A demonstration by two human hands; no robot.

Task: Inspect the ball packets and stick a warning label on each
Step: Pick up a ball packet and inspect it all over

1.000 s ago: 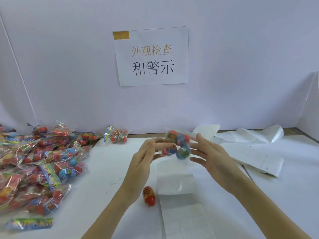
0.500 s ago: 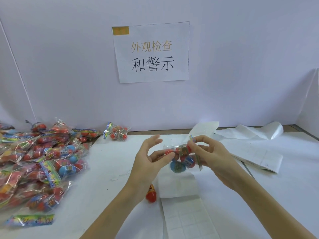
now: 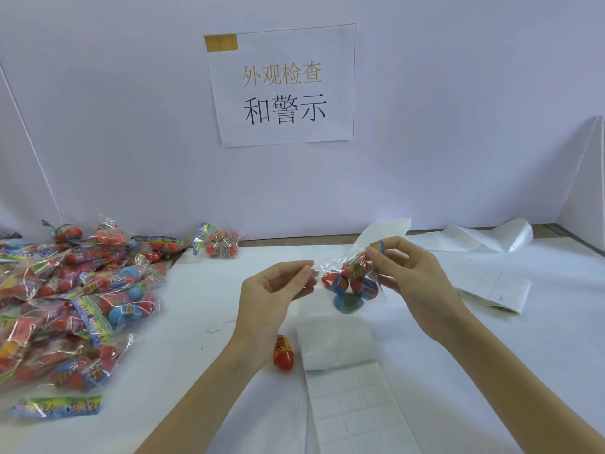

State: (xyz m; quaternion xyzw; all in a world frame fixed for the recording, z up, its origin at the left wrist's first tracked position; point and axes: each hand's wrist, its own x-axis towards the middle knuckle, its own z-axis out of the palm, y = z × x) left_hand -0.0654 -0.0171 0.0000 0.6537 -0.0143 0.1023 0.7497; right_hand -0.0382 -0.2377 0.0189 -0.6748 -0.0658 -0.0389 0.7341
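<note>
At frame centre, above the white table (image 3: 196,322), the left hand (image 3: 271,296) and right hand (image 3: 409,283) each pinch an end of a clear ball packet (image 3: 352,283), stretched between them.

The pile of packets (image 3: 62,299) runs off the frame's left edge. The print on the label sheet (image 3: 357,411) at lower centre is too faint to read, and its lower end is cut off.

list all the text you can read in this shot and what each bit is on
"外观检查" in gold, top line of the paper sign taped to the wall.
"和警示" in black, the line below it on the same sign.
Print on the colourful header strips of the ball packets on the left: too blurred to read.
Print on the loose red ball on the table: too blurred to read.
Small mark on the label sheets at right: too small to read.
</note>
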